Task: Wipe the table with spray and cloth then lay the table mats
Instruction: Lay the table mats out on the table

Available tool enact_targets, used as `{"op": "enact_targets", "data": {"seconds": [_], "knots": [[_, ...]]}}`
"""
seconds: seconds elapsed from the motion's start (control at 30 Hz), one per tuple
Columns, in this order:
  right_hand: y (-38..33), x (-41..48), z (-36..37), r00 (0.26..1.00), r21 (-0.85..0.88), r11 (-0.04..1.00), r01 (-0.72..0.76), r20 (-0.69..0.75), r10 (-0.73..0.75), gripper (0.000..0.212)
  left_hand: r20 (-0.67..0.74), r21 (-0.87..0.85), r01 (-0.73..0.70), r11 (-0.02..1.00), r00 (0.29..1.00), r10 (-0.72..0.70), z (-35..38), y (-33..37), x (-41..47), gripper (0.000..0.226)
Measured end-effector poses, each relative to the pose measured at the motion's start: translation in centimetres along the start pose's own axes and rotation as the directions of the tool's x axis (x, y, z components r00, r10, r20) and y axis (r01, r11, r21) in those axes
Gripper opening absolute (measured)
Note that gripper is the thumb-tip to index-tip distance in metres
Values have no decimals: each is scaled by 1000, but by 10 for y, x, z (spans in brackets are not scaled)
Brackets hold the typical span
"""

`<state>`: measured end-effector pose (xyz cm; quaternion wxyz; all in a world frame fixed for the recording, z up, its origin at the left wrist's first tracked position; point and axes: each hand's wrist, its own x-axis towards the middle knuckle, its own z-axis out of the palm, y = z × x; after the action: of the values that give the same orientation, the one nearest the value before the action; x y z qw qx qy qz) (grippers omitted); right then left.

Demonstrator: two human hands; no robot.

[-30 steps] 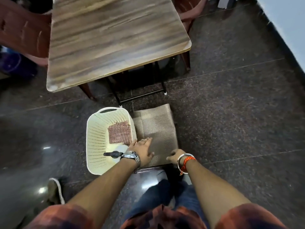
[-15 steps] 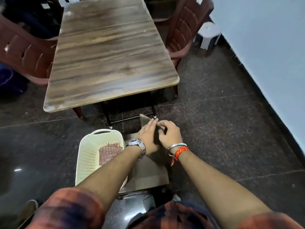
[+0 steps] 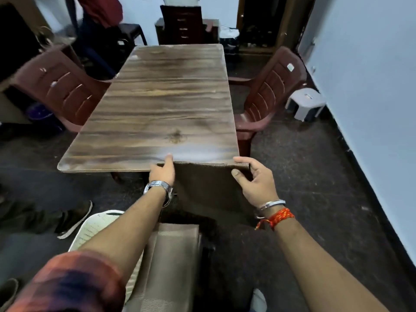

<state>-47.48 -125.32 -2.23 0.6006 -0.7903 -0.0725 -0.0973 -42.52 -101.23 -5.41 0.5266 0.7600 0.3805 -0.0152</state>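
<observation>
A brown woven table mat (image 3: 209, 190) hangs in the air just at the near edge of the wooden table (image 3: 157, 104). My left hand (image 3: 163, 171) grips its top left corner and my right hand (image 3: 254, 179) grips its top right corner. The mat's top edge sits level with the table's near edge. More mats (image 3: 171, 262) lie stacked on the floor below, beside a cream perforated basket (image 3: 94, 228) mostly hidden by my left arm. The spray and cloth are hidden.
Maroon plastic chairs stand at the table's left (image 3: 60, 91) and right (image 3: 270, 91). A small white stool (image 3: 306, 104) sits by the right wall. A dark chair (image 3: 182, 23) stands at the far end. A shoe (image 3: 74, 219) rests on the dark floor at left.
Both hands lifted one mat from the floor stack up to the table's near edge, and the view rose from the floor toward the table.
</observation>
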Motion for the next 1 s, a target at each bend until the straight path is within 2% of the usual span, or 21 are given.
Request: {"op": "enact_targets", "data": {"seconds": [0.13, 0.2, 0.27, 0.33, 0.4, 0.47, 0.57, 0.63, 0.7, 0.77, 0.8, 0.87, 0.9, 0.93, 1.0], "knots": [[10, 44, -51, 998, 5, 1000, 18, 53, -18, 28, -63, -110, 80, 991, 994, -87, 31, 26, -3, 83], [17, 69, -73, 999, 2, 1000, 22, 27, -22, 33, -100, -151, 82, 985, 990, -98, 45, 36, -7, 79], [27, 90, -88, 1000, -41, 999, 11, -16, -11, 29, -142, -165, 56, 985, 987, -80, 61, 46, -14, 78], [39, 107, -94, 994, -99, 995, -18, -110, 7, 25, -187, -185, 12, 983, 981, -47, 75, 58, -16, 66], [51, 123, -96, 978, -54, 995, -84, -196, 72, 25, -224, -179, -30, 983, 975, -11, 85, 72, -16, 60], [58, 135, -92, 967, 11, 993, -114, -227, 113, 26, -252, -171, -64, 983, 968, 19, 88, 83, -8, 62], [68, 157, -87, 959, 22, 988, -154, -236, 155, 27, -279, -204, -120, 972, 958, 60, 97, 98, 12, 37], [77, 178, -84, 955, -35, 984, -174, -248, 160, 24, -307, -220, -173, 960, 946, 100, 106, 111, 28, 41], [86, 206, -78, 967, -81, 981, -178, -201, 159, 18, -354, -231, -264, 936, 919, 172, 115, 127, 49, 39], [94, 234, -69, 960, 20, 969, -247, -134, 248, 8, -373, -238, -328, 914, 900, 226, 125, 143, 71, 33], [98, 246, -65, 937, 96, 943, -318, -121, 328, 2, -375, -256, -338, 905, 898, 230, 127, 151, 81, 31], [106, 277, -56, 833, 232, 844, -483, -173, 525, 28, -366, -246, -349, 904, 898, 246, 131, 165, 108, 29], [109, 291, -53, 758, 293, 774, -561, -193, 623, 41, -351, -217, -352, 911, 899, 264, 132, 171, 123, 24], [116, 306, -50, 687, 335, 693, -638, -159, 709, 44, -327, -196, -357, 913, 902, 282, 134, 176, 137, 19], [132, 333, -43, 553, 407, 496, -767, 27, 833, 37, -282, -159, -376, 913, 903, 323, 137, 188, 161, 17]]}}
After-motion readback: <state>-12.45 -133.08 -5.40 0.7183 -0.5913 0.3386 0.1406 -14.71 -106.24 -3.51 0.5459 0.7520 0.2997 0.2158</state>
